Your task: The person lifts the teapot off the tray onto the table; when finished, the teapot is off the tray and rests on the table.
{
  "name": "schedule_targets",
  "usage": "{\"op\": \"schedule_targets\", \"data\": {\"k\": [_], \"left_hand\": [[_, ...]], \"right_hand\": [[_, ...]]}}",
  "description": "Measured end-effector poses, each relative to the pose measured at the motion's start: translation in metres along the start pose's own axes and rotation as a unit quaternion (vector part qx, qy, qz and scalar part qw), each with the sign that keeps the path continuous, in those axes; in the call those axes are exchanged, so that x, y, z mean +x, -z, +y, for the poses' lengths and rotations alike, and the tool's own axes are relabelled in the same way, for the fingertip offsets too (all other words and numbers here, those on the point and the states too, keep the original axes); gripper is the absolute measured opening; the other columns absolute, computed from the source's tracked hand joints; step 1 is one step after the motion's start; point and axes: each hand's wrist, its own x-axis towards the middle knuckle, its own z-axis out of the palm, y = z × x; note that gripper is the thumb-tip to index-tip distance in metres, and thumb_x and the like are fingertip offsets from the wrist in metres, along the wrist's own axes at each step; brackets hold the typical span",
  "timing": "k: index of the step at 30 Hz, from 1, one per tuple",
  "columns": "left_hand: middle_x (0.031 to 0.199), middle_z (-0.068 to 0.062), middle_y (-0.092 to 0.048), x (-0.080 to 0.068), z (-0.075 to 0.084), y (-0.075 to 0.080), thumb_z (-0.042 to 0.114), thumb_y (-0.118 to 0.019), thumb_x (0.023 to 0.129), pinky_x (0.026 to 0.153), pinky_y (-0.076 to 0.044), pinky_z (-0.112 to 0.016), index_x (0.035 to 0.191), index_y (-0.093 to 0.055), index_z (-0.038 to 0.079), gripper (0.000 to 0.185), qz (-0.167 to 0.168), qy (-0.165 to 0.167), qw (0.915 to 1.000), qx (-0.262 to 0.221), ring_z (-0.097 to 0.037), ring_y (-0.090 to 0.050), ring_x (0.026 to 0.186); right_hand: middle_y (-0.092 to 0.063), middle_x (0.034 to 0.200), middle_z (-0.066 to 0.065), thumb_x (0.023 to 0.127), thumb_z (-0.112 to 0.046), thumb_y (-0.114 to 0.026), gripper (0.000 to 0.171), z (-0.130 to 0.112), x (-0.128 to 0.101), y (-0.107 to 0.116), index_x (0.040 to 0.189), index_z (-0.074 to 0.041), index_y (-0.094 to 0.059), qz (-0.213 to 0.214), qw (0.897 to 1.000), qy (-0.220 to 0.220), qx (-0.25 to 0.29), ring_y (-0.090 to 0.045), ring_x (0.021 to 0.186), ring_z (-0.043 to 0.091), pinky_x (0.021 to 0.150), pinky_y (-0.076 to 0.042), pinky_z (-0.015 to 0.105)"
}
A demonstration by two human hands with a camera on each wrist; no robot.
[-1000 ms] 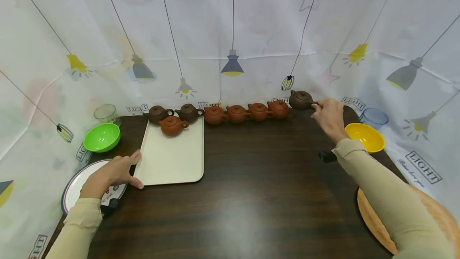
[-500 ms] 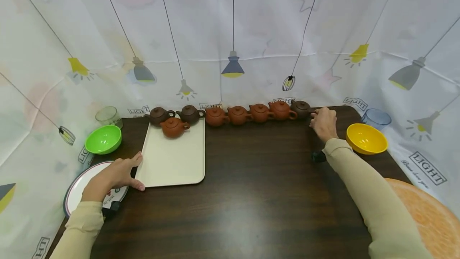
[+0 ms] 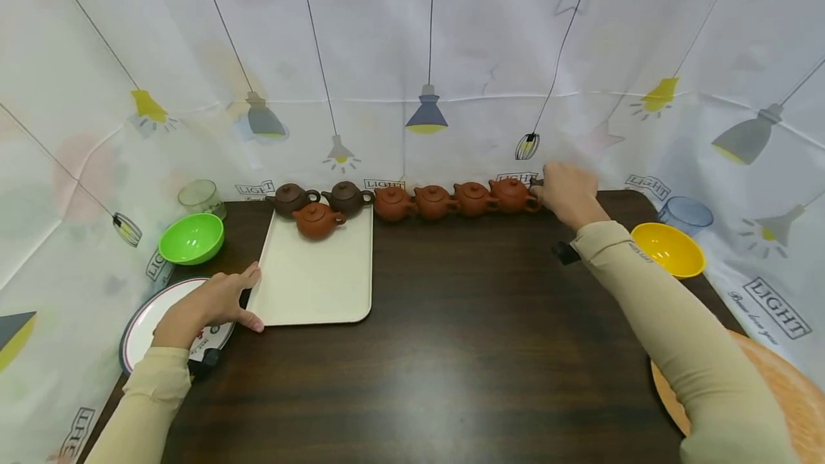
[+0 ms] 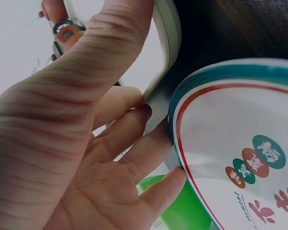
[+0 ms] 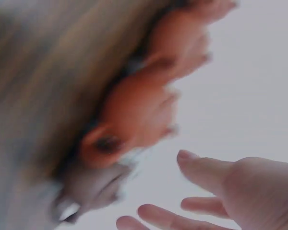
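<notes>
My left hand (image 3: 209,303) rests at the near left corner of a cream tray (image 3: 316,278), thumb and fingers spread along its edge. On the tray's far end are a reddish-brown teapot (image 3: 318,221) and two dark brown teapots (image 3: 293,199). Several reddish-brown teapots (image 3: 473,199) stand in a row to the right of it. My right hand (image 3: 570,192) is above the row's right end, in front of another dark brown teapot (image 5: 91,187), mostly hidden by the hand in the head view. In the blurred right wrist view its fingers are spread, apart from the teapots.
A patterned plate (image 3: 142,328) lies under my left wrist. Beyond it are a green bowl (image 3: 192,238) and a clear glass (image 3: 201,197). To the right are a yellow bowl (image 3: 670,249), a bluish glass (image 3: 686,215) and a round orange-patterned board (image 3: 786,385). A printed curtain (image 3: 361,34) borders the table.
My right hand has lowered the dark brown teapot to the row's right end and let go, then lifted slightly and moved left over it. The left hand stays at the tray.
</notes>
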Motion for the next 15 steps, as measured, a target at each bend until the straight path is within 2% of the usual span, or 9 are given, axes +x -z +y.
{"op": "schedule_targets", "data": {"k": [2, 5, 7, 9, 10, 12, 13, 15], "left_hand": [[0.163, -0.039, -0.038, 0.003, 0.002, 0.002, 0.051, -0.093, 0.076, 0.116, -0.045, -0.068, 0.161, -0.033, -0.013, 0.122, -0.002, 0.001, 1.0, 0.003, -0.058, -0.052, 0.14], [0.167, -0.038, -0.033, 0.005, 0.003, 0.003, 0.051, -0.093, 0.076, 0.117, -0.043, -0.069, 0.161, -0.033, -0.012, 0.122, -0.007, 0.006, 1.0, 0.003, -0.059, -0.05, 0.142], [0.167, -0.038, -0.032, 0.005, 0.003, 0.002, 0.051, -0.093, 0.077, 0.118, -0.043, -0.069, 0.162, -0.033, -0.012, 0.122, -0.008, 0.009, 0.9999, 0.002, -0.059, -0.049, 0.142], [0.166, -0.038, -0.034, 0.004, 0.002, 0.001, 0.051, -0.093, 0.077, 0.118, -0.043, -0.068, 0.162, -0.033, -0.012, 0.122, -0.007, 0.011, 0.9999, 0.002, -0.059, -0.05, 0.142], [0.165, -0.038, -0.035, 0.003, 0.002, 0.001, 0.05, -0.093, 0.076, 0.117, -0.044, -0.068, 0.161, -0.033, -0.012, 0.122, -0.005, 0.011, 0.9999, 0.002, -0.059, -0.05, 0.141], [0.165, -0.038, -0.036, 0.002, 0.002, 0.001, 0.05, -0.094, 0.076, 0.116, -0.044, -0.068, 0.161, -0.033, -0.012, 0.122, -0.004, 0.012, 0.9999, 0.003, -0.059, -0.051, 0.141], [0.165, -0.038, -0.037, 0.002, 0.002, 0.001, 0.05, -0.094, 0.076, 0.116, -0.044, -0.069, 0.161, -0.034, -0.012, 0.122, -0.004, 0.013, 0.9999, 0.004, -0.059, -0.051, 0.14], [0.166, -0.037, -0.035, 0.003, 0.002, 0.001, 0.05, -0.094, 0.075, 0.116, -0.044, -0.069, 0.161, -0.034, -0.011, 0.121, -0.006, 0.014, 0.9999, 0.005, -0.06, -0.05, 0.141]], "right_hand": [[-0.074, 0.099, 0.027, 0.104, -0.031, -0.069, 0.036, -0.025, 0.003, 0.015, 0.114, 0.003, -0.073, -0.008, 1.0, 0.024, 0.006, -0.07, 0.081, 0.04, 0.057, -0.055, 0.051], [-0.07, 0.133, 0.029, 0.105, -0.031, -0.067, 0.051, -0.066, 0.008, 0.027, 0.144, 0.002, -0.062, -0.03, 0.997, 0.07, 0.035, -0.072, 0.108, 0.045, 0.077, -0.062, 0.057], [-0.07, 0.139, 0.027, 0.106, -0.03, -0.067, 0.049, -0.094, 0.012, 0.028, 0.142, 0.002, -0.065, -0.044, 0.991, 0.102, 0.073, -0.071, 0.113, 0.044, 0.087, -0.062, 0.057], [-0.076, 0.126, 0.022, 0.105, -0.03, -0.068, 0.039, -0.124, 0.017, 0.022, 0.128, 0.002, -0.075, -0.056, 0.981, 0.139, 0.123, -0.073, 0.103, 0.037, 0.087, -0.061, 0.05], [-0.079, 0.116, 0.022, 0.105, -0.03, -0.069, 0.036, -0.14, 0.018, 0.017, 0.12, 0.002, -0.077, -0.067, 0.973, 0.155, 0.158, -0.075, 0.095, 0.034, 0.085, -0.062, 0.048], [-0.081, 0.103, 0.02, 0.105, -0.031, -0.069, 0.033, -0.171, 0.02, 0.002, 0.109, 0.001, -0.08, -0.095, 0.95, 0.18, 0.237, -0.077, 0.082, 0.028, 0.078, -0.065, 0.042], [-0.082, 0.102, 0.019, 0.106, -0.031, -0.069, 0.033, -0.187, 0.02, -0.008, 0.11, 0.0, -0.08, -0.111, 0.937, 0.186, 0.274, -0.078, 0.079, 0.026, 0.076, -0.066, 0.041], [-0.08, 0.112, 0.022, 0.107, -0.031, -0.067, 0.034, -0.218, 0.019, -0.03, 0.118, 0.0, -0.077, -0.147, 0.905, 0.182, 0.356, -0.081, 0.083, 0.029, 0.079, -0.068, 0.045]]}}
